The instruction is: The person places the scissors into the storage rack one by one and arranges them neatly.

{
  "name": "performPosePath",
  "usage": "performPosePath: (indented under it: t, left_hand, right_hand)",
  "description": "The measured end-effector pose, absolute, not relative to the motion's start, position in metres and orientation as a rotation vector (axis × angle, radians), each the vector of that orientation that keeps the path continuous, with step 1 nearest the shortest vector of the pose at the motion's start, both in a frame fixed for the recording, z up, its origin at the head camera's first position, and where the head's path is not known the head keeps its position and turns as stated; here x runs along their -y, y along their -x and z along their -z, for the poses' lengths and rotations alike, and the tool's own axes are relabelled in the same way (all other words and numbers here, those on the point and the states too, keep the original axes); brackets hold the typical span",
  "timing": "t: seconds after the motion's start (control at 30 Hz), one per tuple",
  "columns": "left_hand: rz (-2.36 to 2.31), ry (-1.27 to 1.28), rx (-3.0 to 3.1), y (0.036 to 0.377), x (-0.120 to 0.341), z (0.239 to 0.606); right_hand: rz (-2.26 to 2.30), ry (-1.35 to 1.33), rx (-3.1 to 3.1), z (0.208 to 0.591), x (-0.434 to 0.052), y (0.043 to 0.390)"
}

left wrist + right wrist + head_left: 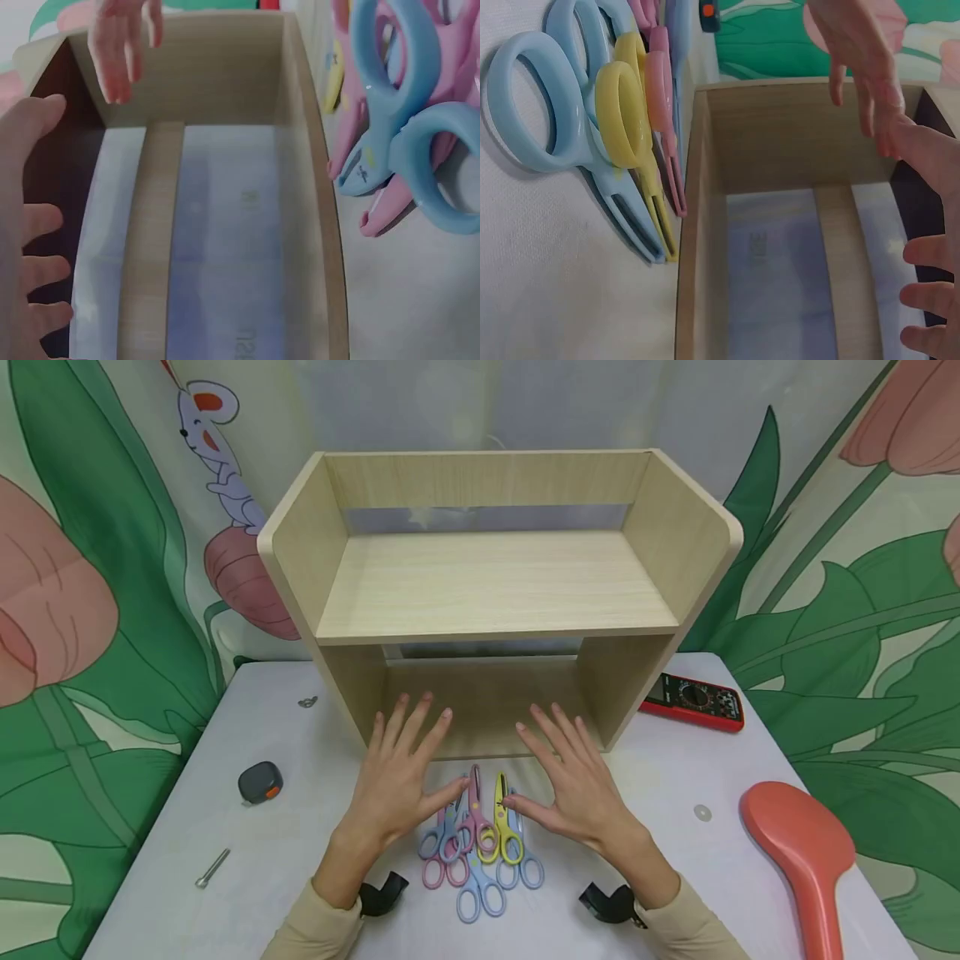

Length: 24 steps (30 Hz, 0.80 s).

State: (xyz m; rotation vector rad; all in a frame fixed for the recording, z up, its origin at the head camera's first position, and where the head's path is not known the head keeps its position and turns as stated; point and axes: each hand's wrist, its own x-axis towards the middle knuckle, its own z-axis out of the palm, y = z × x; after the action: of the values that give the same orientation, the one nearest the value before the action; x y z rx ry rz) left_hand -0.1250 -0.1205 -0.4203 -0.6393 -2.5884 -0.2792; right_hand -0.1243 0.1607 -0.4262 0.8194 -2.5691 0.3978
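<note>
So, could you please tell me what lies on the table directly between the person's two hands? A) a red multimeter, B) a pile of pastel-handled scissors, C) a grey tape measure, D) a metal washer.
B: the head view shows the pile of pastel-handled scissors on the table between the left hand and the right hand, both open with fingers spread in front of the wooden shelf.

— What is the person wearing?
— Long beige sleeves on both arms, down to the wrists.
— Anything on the wrists?
— A black camera mount under each: left hand (397, 781), right hand (577, 785). No rings.
</note>
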Motion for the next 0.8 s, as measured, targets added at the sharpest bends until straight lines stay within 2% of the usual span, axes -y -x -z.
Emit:
performPosePath:
  t: [0.43, 0.8]
  left_hand:
    - [0.527, 0.591, 2.243, 0.132, 0.139, 0.408]
    - [0.702, 0.433, 1.901, 0.141, 0.157, 0.402]
  right_hand:
    - [-0.464, -0.781, 2.682, 0.433, -0.162, 0.121]
    - [-0.481, -0.811, 2.778, 0.46, -0.162, 0.105]
